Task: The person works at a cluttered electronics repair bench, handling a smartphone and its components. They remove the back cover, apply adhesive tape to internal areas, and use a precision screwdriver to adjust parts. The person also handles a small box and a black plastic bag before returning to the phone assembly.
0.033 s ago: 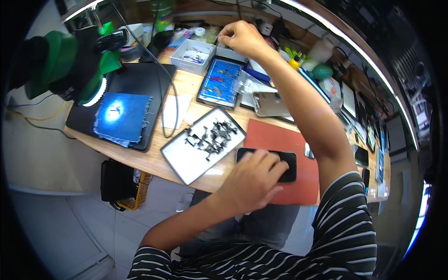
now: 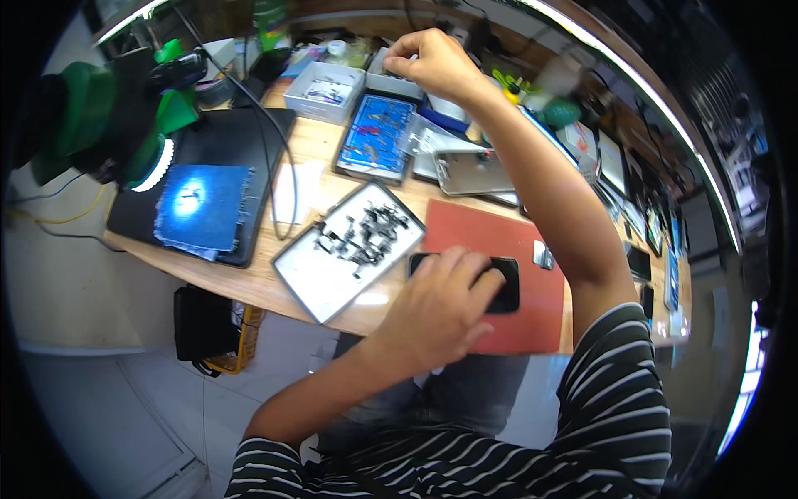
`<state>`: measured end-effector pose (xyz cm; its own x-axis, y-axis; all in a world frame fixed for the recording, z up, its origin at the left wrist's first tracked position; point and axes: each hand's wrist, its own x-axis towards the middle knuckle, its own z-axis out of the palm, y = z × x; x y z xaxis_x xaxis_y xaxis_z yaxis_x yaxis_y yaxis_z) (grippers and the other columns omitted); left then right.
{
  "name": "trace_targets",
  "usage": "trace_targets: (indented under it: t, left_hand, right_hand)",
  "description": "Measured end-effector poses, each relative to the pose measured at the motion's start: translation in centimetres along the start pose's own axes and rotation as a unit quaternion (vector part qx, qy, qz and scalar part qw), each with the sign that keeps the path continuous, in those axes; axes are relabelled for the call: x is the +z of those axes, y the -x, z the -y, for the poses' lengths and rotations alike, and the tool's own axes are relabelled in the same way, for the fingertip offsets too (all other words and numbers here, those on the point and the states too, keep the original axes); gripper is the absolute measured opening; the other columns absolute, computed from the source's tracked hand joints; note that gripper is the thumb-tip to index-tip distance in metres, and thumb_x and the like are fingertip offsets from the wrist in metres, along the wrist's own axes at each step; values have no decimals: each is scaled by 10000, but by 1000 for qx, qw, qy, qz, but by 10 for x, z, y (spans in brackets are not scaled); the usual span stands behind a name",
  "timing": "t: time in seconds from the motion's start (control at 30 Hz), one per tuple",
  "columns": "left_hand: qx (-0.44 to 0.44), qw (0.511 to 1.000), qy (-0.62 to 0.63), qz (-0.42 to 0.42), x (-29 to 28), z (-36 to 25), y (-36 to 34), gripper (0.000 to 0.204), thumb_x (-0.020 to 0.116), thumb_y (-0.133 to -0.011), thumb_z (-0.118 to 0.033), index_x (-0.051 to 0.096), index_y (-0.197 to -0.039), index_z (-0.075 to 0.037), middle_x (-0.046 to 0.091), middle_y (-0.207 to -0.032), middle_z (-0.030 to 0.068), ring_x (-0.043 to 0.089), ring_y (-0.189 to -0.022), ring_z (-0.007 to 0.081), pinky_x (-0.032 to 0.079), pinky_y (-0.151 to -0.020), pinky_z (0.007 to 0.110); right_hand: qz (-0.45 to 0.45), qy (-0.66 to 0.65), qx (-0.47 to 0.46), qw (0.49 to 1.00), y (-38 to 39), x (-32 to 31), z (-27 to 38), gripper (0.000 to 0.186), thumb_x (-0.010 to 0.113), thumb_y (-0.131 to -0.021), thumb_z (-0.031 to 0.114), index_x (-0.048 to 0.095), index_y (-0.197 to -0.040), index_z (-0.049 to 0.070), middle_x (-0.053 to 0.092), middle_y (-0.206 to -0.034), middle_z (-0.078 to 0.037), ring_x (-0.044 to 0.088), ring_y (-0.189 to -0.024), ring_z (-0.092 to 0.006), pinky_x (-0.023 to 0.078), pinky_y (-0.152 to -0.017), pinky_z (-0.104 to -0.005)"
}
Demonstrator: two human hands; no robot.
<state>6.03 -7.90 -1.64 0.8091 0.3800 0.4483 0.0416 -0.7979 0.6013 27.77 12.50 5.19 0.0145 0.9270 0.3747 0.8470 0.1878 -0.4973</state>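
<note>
My left hand [image 2: 439,306] lies over a black smartphone [image 2: 504,297], fingers bent across its screen and thumb apart on the near side. The phone rests mostly on a red-brown mat [image 2: 519,337]. Across the bench, my right hand [image 2: 439,71] reaches over a small grey box [image 2: 389,81]. Its thumb and index finger are pinched together. Whatever is between those fingertips is too small to make out. Left of the phone, a white tray [image 2: 320,287] carries several small dark parts [image 2: 370,235], spread mainly over its far half.
A blue screw tray [image 2: 376,133] and a white box [image 2: 324,93] stand toward the back. A silver phone shell [image 2: 470,173] lies beyond the mat. On the left, a lit green-and-black microscope [image 2: 150,170] hangs over a blue cloth [image 2: 204,208]. Phones and tools crowd the right side.
The whole view has shifted, so the bench appears slightly further left and up. My right hand sits a little further right relative to the grey box. My left hand stays on the phone.
</note>
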Motion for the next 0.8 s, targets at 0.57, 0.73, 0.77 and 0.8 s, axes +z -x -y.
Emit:
trace_targets:
  t: [0.57, 0.73, 0.77, 0.8]
  left_hand:
    - [-29, 997, 64, 15, 12, -14, -66, 930, 896, -604, -136, 487, -1436, -50, 567, -1215, 130, 630, -1074, 242, 547, -936, 352]
    - [-68, 897, 407, -155, 34, -22, -67, 869, 956, -703, 12, 422, -1387, -39, 643, -1159, 91, 679, -1067, 161, 584, -931, 294]
    - [-69, 899, 401, -162, 38, -22, -66, 803, 942, -723, 25, 450, -1356, -28, 654, -1168, 90, 681, -1083, 158, 576, -954, 300]
    - [-99, 881, 434, -161, 42, -23, -64, 704, 927, -754, 17, 505, -1317, -11, 673, -1161, 86, 683, -1075, 146, 569, -962, 297]
  right_hand:
    - [-139, -45, 327, 934, 395, -150, -16, 336, 775, -938, 294, 773, -1085, -7, 720, -885, -63, 558, -687, -125, 492, -685, -299]
    - [-38, 115, 238, 964, 358, -100, -25, 455, 763, -918, 386, 716, -1203, 34, 629, -1109, -187, 676, -997, -381, 553, -854, -480]
    - [-24, 125, 238, 963, 352, -94, -27, 443, 781, -899, 375, 713, -1170, 30, 625, -1095, -183, 674, -991, -381, 552, -848, -479]
    - [-15, 127, 222, 966, 348, -90, -30, 433, 799, -879, 363, 711, -1137, 26, 621, -1080, -178, 672, -985, -382, 552, -843, -478]
